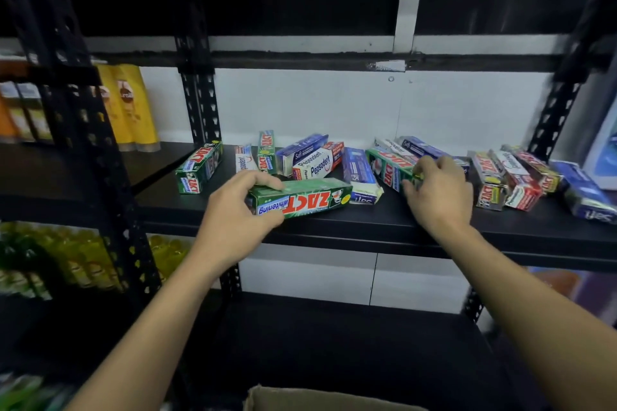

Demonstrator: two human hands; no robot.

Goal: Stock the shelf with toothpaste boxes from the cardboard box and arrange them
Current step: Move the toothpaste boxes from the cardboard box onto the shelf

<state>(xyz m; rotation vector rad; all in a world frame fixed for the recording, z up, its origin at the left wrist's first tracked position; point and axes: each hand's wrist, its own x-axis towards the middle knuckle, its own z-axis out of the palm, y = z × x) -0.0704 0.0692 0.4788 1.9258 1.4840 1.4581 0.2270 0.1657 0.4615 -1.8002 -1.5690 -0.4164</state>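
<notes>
Left hand (238,207): grips Zact box (300,198) by one end; box lies crosswise at shelf (367,228) front.
Right hand (437,193): fingers curled on second Zact box (389,167) in the jumble.
Loose boxes (317,160): scattered, unaligned.
Carton (300,399): below, contents unseen.
Handling: probably best to square both green boxes together, labels forward, before sorting other brands.

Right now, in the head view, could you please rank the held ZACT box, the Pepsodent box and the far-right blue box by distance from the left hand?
1. ZACT box, gripped in the left hand.
2. Pepsodent box, just behind it, centre.
3. Blue box, far right end of the shelf.
</notes>
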